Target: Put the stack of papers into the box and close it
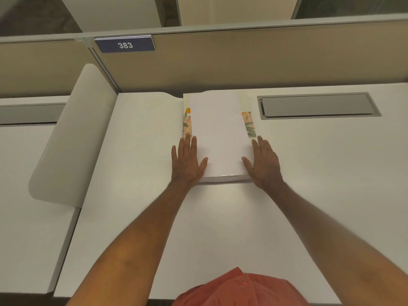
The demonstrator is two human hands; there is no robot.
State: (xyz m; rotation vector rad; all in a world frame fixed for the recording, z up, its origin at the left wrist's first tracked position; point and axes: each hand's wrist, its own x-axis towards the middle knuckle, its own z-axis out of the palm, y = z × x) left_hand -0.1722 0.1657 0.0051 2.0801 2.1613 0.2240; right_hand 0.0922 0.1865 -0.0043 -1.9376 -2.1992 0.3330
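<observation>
A thick white stack of papers lies lengthwise in the middle of the white desk. Its far part covers a flat box with a floral print, of which only strips show on either side, plus a cream part behind. Whether the box is open I cannot tell. My left hand lies flat against the stack's left edge, fingers straight, thumb on top of the near corner. My right hand mirrors it on the right edge, thumb on the paper. Neither hand has fingers curled under the stack.
A grey cable hatch is set into the desk at the back right. A beige partition with a sign reading 383 closes off the back. A rounded white divider panel stands at the left, with another desk beyond it.
</observation>
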